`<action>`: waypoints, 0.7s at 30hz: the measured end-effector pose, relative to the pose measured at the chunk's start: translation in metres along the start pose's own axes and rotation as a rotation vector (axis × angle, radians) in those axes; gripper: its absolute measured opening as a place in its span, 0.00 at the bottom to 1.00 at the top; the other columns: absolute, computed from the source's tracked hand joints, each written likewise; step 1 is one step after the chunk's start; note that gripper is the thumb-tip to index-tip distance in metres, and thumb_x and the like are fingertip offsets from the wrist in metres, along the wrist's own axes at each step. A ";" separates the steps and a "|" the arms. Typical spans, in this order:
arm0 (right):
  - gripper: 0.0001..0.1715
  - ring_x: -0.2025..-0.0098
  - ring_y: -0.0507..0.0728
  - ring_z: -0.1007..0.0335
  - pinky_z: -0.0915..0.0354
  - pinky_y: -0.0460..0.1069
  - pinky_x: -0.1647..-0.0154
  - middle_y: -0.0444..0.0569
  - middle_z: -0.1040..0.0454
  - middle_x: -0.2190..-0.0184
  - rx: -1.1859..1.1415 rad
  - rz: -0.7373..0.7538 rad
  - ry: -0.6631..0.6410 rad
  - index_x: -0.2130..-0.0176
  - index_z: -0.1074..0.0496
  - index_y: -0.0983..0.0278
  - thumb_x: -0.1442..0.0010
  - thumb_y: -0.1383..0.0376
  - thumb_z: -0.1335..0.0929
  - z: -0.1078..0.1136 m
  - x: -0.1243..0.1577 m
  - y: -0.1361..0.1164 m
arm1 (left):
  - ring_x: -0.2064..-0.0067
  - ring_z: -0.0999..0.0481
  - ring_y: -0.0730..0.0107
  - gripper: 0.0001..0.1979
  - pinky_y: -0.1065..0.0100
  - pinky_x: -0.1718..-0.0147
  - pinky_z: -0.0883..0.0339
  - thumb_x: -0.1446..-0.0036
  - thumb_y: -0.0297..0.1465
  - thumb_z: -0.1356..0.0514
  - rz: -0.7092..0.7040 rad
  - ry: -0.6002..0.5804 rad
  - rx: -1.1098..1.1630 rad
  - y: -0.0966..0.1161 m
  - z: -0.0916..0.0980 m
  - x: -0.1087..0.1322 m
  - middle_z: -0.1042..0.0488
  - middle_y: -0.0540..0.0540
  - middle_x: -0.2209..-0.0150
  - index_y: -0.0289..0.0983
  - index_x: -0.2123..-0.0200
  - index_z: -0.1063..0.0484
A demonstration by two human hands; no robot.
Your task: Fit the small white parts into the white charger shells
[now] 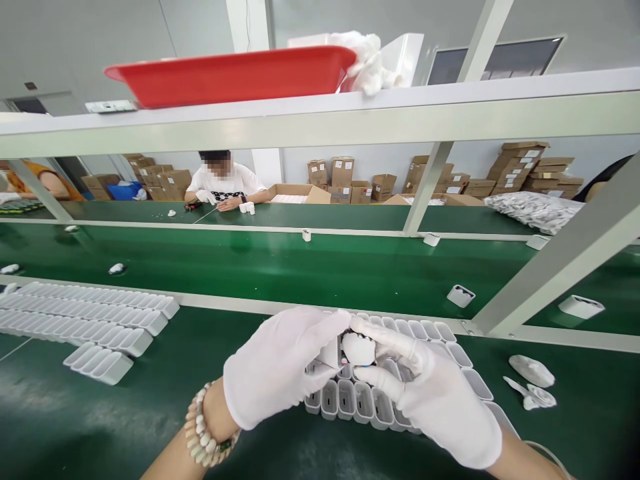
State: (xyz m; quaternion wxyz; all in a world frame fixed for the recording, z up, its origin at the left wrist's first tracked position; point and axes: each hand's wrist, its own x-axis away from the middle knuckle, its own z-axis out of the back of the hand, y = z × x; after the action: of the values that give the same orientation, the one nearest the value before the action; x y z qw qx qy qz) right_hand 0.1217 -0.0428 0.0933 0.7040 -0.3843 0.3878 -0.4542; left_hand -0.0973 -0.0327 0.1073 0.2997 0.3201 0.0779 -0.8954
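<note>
Both of my hands wear white gloves and meet above the rows of white plastic housings point(346, 399) on the green bench. My left hand point(287, 363) is closed around a white plastic housing point(329, 353), mostly hidden by its fingers. Between the fingertips of my right hand point(425, 383) is a rounded white part point(359, 349) with dark bits along its upper edge. This part sits right at the open end of the housing; whether it is partly inside, I cannot tell. A beaded bracelet circles my left wrist.
More housings point(110, 363) stand in rows at left. A green conveyor belt point(280, 267) beyond carries scattered white pieces. Slanted metal posts point(565, 257) and an overhead shelf point(310, 127) with a red tray point(240, 75) frame the bench. Across it, a person point(227, 183) works. Crumpled white items point(533, 370) lie right.
</note>
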 end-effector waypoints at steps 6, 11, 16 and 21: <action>0.25 0.57 0.63 0.20 0.20 0.53 0.65 0.42 0.20 0.74 0.074 -0.052 -0.076 0.43 0.26 0.52 0.41 0.60 0.32 0.000 0.001 -0.005 | 0.59 0.20 0.63 0.23 0.59 0.56 0.22 0.41 0.22 0.42 0.006 0.021 -0.003 0.004 0.004 -0.006 0.21 0.48 0.65 0.38 0.44 0.41; 0.26 0.56 0.62 0.20 0.21 0.53 0.60 0.42 0.19 0.69 0.103 -0.081 -0.080 0.43 0.26 0.52 0.41 0.61 0.33 -0.001 0.002 -0.008 | 0.59 0.20 0.62 0.21 0.59 0.57 0.22 0.41 0.22 0.43 -0.010 0.026 -0.013 0.005 0.005 -0.008 0.20 0.46 0.63 0.37 0.45 0.41; 0.28 0.58 0.62 0.20 0.22 0.54 0.60 0.42 0.20 0.72 0.152 -0.141 -0.113 0.42 0.27 0.53 0.41 0.62 0.33 -0.001 0.001 -0.010 | 0.58 0.20 0.62 0.19 0.60 0.58 0.22 0.40 0.23 0.42 -0.023 0.013 -0.003 0.005 0.001 -0.004 0.20 0.44 0.59 0.38 0.46 0.40; 0.28 0.59 0.61 0.20 0.23 0.55 0.55 0.42 0.18 0.66 0.088 -0.100 -0.148 0.41 0.28 0.53 0.41 0.61 0.32 0.000 -0.002 -0.009 | 0.58 0.20 0.62 0.21 0.59 0.56 0.23 0.40 0.24 0.41 0.032 -0.016 0.035 0.004 0.002 -0.004 0.21 0.47 0.62 0.40 0.45 0.39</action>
State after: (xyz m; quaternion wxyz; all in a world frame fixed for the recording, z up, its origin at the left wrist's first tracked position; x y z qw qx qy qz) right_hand 0.1183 -0.0438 0.1012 0.7233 -0.4044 0.2950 -0.4757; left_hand -0.0940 -0.0348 0.1114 0.3089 0.3195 0.0547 -0.8942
